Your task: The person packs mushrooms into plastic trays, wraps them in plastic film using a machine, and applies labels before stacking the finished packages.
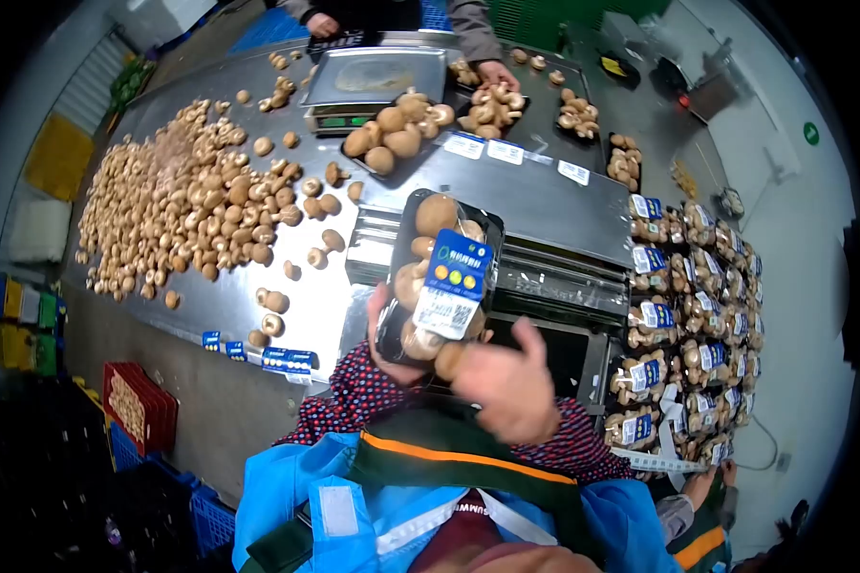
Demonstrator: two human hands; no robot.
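Nearest, a blue apron with an orange-edged dark strap and dotted red sleeves fills the bottom edge. Just beyond it the left hand has its fingers clamped on the near left edge of a pack, thumb pressed to the side. The right hand is blurred at the pack's near right corner. It seems to touch, but I cannot tell whether its fingers are gripping.

The pack is a black tray of round brown mushrooms under glossy film. It is held tilted in the air over a steel wrapping machine, with a blue label across its middle.

To the right, many similar wrapped packs lie stacked in rows. To the left, the dull metal bench carries a wide heap of loose mushrooms.

Farther off stand an open tray piled with mushrooms and a flat-topped scale. A co-worker's hand rests by another tray there.

On the grey concrete floor, a red crate sits near left. The frame's edges curve into darkness.
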